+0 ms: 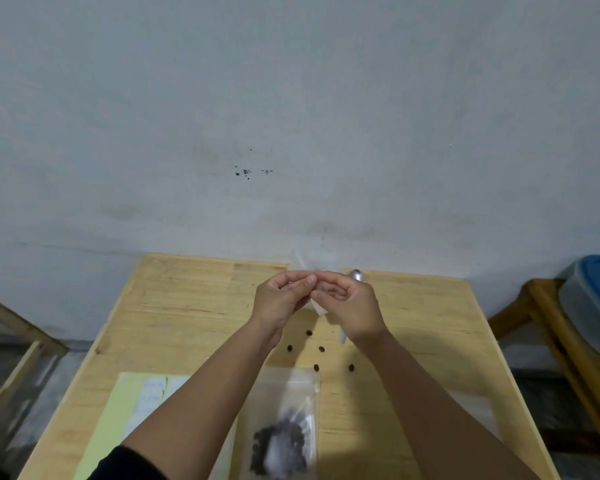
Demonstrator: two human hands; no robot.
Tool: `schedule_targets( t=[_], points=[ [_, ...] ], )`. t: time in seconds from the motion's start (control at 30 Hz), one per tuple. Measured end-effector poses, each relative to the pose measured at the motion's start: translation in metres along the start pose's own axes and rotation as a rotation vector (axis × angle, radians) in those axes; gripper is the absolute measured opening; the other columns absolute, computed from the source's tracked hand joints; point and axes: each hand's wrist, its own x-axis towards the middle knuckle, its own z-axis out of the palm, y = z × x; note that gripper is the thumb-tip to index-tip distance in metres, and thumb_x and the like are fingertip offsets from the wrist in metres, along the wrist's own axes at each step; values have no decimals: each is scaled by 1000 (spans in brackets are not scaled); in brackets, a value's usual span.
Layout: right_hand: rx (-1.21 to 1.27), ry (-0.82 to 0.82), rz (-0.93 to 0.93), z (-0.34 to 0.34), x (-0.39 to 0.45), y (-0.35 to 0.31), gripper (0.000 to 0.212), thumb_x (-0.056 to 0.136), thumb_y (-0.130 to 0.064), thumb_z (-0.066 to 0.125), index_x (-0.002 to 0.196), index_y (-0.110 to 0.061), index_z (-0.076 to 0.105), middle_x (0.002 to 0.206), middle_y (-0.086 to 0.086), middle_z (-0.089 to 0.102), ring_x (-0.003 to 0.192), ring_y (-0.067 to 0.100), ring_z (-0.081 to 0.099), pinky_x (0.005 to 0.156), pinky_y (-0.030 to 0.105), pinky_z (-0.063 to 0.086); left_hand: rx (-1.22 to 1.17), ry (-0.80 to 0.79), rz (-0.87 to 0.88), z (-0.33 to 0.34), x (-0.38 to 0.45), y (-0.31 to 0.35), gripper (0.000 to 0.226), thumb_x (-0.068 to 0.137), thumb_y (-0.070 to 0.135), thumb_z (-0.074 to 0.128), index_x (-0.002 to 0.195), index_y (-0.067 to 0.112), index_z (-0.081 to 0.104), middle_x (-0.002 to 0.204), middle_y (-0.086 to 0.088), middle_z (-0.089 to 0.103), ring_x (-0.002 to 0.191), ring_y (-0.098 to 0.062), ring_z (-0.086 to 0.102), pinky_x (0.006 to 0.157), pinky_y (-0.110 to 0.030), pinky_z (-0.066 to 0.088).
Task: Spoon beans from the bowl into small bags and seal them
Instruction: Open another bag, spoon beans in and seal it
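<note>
Clear plastic marks the nearest thing: a filled small bag [284,427] of dark beans lying flat on the wooden table [174,306], its lower end cut off by the frame edge and partly blurred. Left of it, a pale green label sheet [118,410] is half hidden under the left forearm. Beyond the bag, loose beans [321,349] lie scattered on the wood. Farther out, the left hand [281,299] and right hand [352,306] meet, each pinching an empty clear bag [312,268] that is hard to make out against the grey wall [291,116]. The right hand also grips a metal spoon [356,274], mostly hidden. No bowl shows.
</note>
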Motion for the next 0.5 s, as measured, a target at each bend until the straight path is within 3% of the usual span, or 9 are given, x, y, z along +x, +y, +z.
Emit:
schedule_targets(
  t=[0.13, 0.3, 0.5],
  points=[
    [9, -11, 4, 1, -4, -1, 26, 85, 0, 63, 110, -9, 67, 101, 4, 72, 97, 10, 67, 82, 14, 50, 66, 15, 28, -1, 0, -1, 6, 81, 9, 71, 87, 8, 69, 82, -10, 74, 81, -16, 70, 74, -24, 54],
    [-17, -10, -18, 6, -6, -1, 35, 84, 2, 64, 118, -6, 61, 105, -1, 70, 101, 4, 65, 87, 14, 49, 42, 39, 83, 0, -3, -1, 14, 80, 17, 73, 87, 7, 67, 77, -5, 72, 78, -14, 71, 74, -25, 56],
    [-92, -2, -40, 5, -7, 2, 38, 85, 0, 64, 123, -4, 58, 111, 0, 66, 101, -2, 63, 85, 9, 46, 68, 111, 84, 0, 3, -2, 12, 81, 8, 71, 92, 7, 68, 72, -2, 71, 71, -12, 69, 68, -22, 54]
  ],
)
